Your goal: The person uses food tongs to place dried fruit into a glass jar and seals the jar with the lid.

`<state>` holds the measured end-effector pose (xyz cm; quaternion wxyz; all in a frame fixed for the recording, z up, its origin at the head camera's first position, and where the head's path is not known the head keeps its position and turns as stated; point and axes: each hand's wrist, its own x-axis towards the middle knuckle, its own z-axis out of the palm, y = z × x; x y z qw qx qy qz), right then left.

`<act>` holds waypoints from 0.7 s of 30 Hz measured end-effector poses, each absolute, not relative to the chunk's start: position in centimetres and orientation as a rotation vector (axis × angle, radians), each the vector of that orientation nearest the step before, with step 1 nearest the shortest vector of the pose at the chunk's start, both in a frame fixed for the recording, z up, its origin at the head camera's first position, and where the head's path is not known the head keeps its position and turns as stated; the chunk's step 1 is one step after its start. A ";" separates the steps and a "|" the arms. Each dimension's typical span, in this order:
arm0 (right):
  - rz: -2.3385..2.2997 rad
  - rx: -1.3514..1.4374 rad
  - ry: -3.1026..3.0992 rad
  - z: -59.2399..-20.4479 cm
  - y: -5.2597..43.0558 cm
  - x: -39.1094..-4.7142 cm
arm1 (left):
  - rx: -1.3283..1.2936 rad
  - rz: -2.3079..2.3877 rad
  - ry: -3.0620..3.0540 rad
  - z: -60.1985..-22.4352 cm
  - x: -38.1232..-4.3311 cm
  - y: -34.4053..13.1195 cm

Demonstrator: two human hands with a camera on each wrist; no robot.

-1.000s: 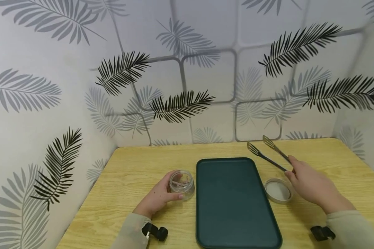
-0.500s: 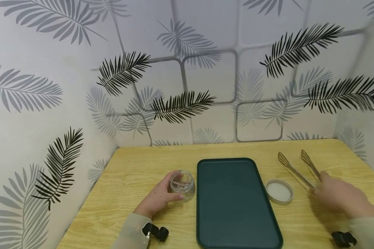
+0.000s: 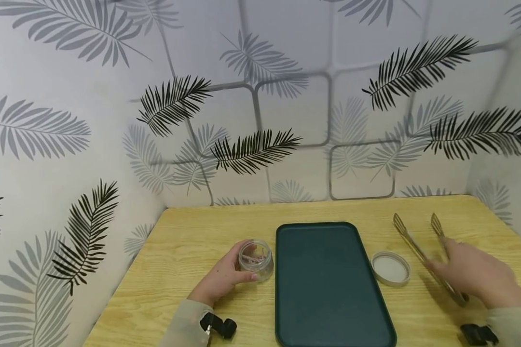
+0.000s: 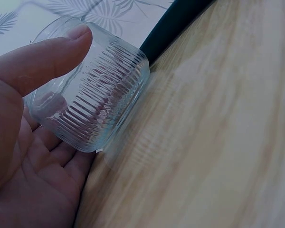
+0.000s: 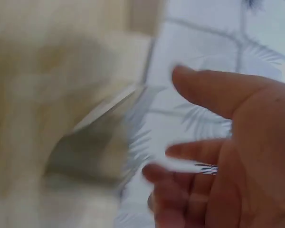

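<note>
A small clear glass jar [image 3: 262,272] stands on the table left of the tray, with thin pinkish pieces inside. My left hand [image 3: 219,282] grips it, thumb on the near side and fingers behind; its ribbed wall [image 4: 102,90] shows in the left wrist view. At the right, metal tongs [image 3: 413,243] with slotted tips lie spread on the wood. Over them is my right hand [image 3: 475,272], its thumb and fingers apart. In the right wrist view the blurred tongs [image 5: 85,154] are separate from the open fingers [image 5: 194,152].
A dark green rectangular tray [image 3: 330,289] lies between the hands. Beside its right edge sits a round pale lid [image 3: 390,268], inner side up. The wooden table [image 3: 208,226] ends at a leaf-patterned wall [image 3: 286,111].
My right hand has carried the tongs rightward and down, past the lid, and let go of them on the table. The left hand and the jar have stayed put.
</note>
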<state>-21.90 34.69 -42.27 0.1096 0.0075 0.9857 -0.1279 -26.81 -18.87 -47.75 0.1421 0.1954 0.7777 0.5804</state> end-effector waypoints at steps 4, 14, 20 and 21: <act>-0.476 -0.188 2.860 -41.7 33.1 -22.3 | 0.568 1.684 2.239 -47.7 -27.0 -18.8; -0.570 -0.294 2.747 -42.7 30.8 -23.0 | 0.565 1.669 2.241 -48.2 -26.7 -18.3; -0.688 -0.256 2.721 -42.9 30.1 -23.1 | 0.565 1.651 2.259 -47.8 -26.7 -18.8; -0.708 -0.258 2.730 -43.0 30.0 -23.1 | 0.568 1.645 2.269 -47.8 -26.7 -18.9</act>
